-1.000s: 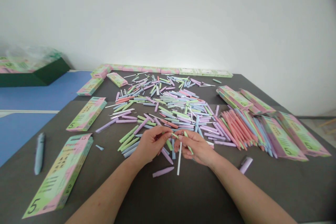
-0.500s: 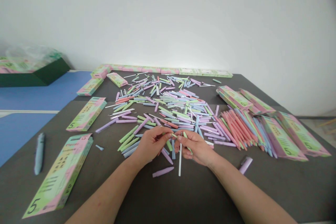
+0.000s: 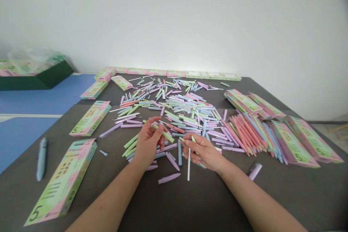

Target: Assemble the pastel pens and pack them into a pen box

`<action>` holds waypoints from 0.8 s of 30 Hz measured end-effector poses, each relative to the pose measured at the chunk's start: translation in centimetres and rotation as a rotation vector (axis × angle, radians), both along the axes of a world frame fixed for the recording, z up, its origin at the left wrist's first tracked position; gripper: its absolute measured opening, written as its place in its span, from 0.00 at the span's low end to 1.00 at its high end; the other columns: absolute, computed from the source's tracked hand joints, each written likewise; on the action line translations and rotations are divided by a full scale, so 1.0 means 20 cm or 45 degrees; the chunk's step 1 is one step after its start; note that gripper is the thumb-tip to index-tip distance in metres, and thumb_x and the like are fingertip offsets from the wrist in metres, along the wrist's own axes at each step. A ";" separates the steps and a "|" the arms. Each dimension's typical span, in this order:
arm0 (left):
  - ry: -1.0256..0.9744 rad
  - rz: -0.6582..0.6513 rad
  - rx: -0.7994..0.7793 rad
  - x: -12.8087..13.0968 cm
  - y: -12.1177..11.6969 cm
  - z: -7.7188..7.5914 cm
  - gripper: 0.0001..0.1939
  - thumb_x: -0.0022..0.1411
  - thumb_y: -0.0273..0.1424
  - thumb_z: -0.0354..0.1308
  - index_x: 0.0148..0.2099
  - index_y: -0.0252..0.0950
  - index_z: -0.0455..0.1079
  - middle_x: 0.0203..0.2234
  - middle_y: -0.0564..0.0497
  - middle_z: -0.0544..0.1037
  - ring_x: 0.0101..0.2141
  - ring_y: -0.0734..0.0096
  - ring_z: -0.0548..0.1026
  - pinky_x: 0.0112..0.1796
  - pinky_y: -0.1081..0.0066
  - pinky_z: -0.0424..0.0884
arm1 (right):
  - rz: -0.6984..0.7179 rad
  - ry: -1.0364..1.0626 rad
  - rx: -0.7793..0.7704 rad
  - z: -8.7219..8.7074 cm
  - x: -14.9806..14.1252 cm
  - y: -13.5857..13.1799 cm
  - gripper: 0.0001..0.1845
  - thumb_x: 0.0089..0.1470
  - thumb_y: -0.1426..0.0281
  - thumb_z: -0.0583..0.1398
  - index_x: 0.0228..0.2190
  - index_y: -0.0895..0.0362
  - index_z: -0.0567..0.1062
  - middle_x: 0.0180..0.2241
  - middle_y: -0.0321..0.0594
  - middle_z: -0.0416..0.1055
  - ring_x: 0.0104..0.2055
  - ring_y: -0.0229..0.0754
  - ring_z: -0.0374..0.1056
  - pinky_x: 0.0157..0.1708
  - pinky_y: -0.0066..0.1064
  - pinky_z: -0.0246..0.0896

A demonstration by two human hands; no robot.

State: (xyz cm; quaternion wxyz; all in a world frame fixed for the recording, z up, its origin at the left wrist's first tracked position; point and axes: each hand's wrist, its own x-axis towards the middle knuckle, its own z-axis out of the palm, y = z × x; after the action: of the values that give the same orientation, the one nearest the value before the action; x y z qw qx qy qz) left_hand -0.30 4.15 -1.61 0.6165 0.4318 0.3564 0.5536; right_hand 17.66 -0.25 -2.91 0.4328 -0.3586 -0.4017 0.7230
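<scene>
My left hand pinches a light green pen barrel between thumb and fingers, pointing right and slightly down. Close to it on the right, my right hand is closed on a thin white pen refill that hangs downward, and on small green pen parts partly hidden by the fingers. The hands are apart. Under and beyond them spreads a heap of pastel pen parts. A purple pen barrel lies on the table just in front of the hands.
Printed pen boxes line the left side, with more boxes at the right. Pink, blue and green pens lie in a row by the right boxes. A blue pen rests far left. A dark green bin stands on the blue surface.
My left hand has moved left and up, away from the right hand, now with a green pen barrel in its fingers. My right hand stays nearly in place with the refill.
</scene>
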 end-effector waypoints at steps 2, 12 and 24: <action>-0.036 0.022 -0.004 0.00 0.00 0.01 0.15 0.56 0.31 0.61 0.45 0.39 0.64 0.24 0.57 0.72 0.15 0.83 0.61 0.11 0.83 0.61 | 0.030 -0.017 0.023 -0.01 0.00 0.00 0.11 0.55 0.63 0.60 0.34 0.57 0.66 0.20 0.34 0.71 0.13 0.25 0.46 0.12 0.18 0.40; 0.009 -0.051 -0.007 0.02 -0.02 -0.01 0.12 0.57 0.35 0.61 0.38 0.38 0.61 0.26 0.57 0.73 0.16 0.82 0.66 0.13 0.80 0.66 | 0.073 -0.051 0.042 -0.03 -0.01 0.00 0.12 0.55 0.61 0.60 0.35 0.57 0.66 0.21 0.33 0.71 0.13 0.26 0.49 0.12 0.19 0.42; 0.136 -0.157 0.045 0.03 -0.05 0.00 0.12 0.59 0.36 0.59 0.36 0.37 0.59 0.25 0.57 0.71 0.18 0.80 0.69 0.15 0.78 0.69 | 0.049 -0.054 0.023 -0.03 -0.01 0.00 0.12 0.54 0.61 0.60 0.34 0.57 0.66 0.22 0.35 0.73 0.13 0.26 0.49 0.12 0.19 0.44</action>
State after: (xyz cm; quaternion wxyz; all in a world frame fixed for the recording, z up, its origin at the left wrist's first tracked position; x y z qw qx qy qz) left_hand 0.31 3.22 -1.57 0.6217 0.4927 0.3516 0.4970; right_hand 17.36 -0.18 -3.51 0.4135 -0.3619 -0.4242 0.7198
